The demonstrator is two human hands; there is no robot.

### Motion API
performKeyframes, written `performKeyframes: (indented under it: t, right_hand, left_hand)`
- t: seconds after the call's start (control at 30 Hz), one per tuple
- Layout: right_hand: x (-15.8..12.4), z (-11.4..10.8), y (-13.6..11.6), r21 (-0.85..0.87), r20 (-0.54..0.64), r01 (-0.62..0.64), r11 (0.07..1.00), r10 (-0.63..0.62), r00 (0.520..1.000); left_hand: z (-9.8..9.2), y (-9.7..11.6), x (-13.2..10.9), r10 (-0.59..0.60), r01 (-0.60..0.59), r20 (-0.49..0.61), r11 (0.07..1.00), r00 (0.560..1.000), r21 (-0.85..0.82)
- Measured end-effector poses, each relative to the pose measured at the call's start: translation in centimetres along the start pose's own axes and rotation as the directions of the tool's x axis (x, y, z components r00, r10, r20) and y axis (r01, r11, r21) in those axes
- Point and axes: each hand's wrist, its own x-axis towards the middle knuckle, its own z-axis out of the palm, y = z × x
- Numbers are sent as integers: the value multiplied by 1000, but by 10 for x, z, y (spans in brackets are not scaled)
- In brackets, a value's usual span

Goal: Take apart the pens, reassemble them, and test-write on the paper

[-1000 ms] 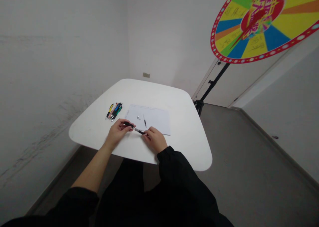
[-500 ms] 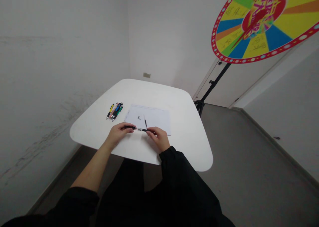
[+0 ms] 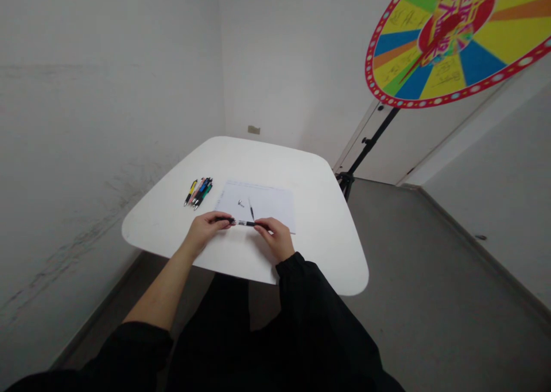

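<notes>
My left hand (image 3: 209, 226) and my right hand (image 3: 274, 236) are both closed on a black pen (image 3: 245, 223), one at each end. It lies level between them, above the near edge of a white sheet of paper (image 3: 279, 205). A pale section shows at the pen's middle; whether its parts are joined there I cannot tell. On the sheet, just beyond my fingers, rests a thin pen refill (image 3: 251, 209) with a dark end. Left of it are small silvery pen parts (image 3: 240, 203), too small to make out fully.
Several coloured pens (image 3: 199, 193) lie in a bunch on the left of the white table (image 3: 331, 237). A colourful prize wheel (image 3: 456, 42) stands on a black tripod (image 3: 370, 145) beyond the right side. Walls close in at the left and back.
Almost nothing differs. My right hand has shifted very slightly, and both hands keep hold of the pen. The loose parts on the paper lie as before.
</notes>
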Motion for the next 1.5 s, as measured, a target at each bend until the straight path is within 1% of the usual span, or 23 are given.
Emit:
performKeyframes:
  t: [0.13,0.37,0.67,0.73,0.83,1.0,1.1,1.3,1.5]
  right_hand:
    - [0,0,1,-13,-16,18,1000,-18,1000]
    - [-1,-1,-2,-17,-59,61,998,-62,996]
    - [0,-2,-2,-41,-62,50,998,-53,997]
    - [1,-1,0,-2,-47,35,999,-35,998]
    - [1,-1,3,49,9,-20,999,19,1000]
    - [0,0,5,22,64,-129,991,128,990]
    - [-1,1,4,41,89,-157,987,153,984]
    - [0,2,5,45,72,-132,990,129,989]
    - [0,1,6,-20,30,-67,998,68,997]
  left_hand:
    - [-1,-3,2,-14,14,2,999,1000,-48]
    - [-1,-4,3,-14,14,-2,998,1000,-55]
    - [-2,-6,3,-2,2,-1,999,1000,-50]
    - [-3,-6,3,9,-9,-10,998,1000,-55]
    - [-4,-6,2,23,-24,-19,998,1000,-51]
    - [-3,-4,2,15,-14,19,1000,1000,-23]
    - [-2,-2,2,10,-10,20,1000,1000,-9]
    - [-1,-1,0,-8,9,11,1000,1000,-26]
    - [0,0,0,-21,21,4,999,1000,-45]
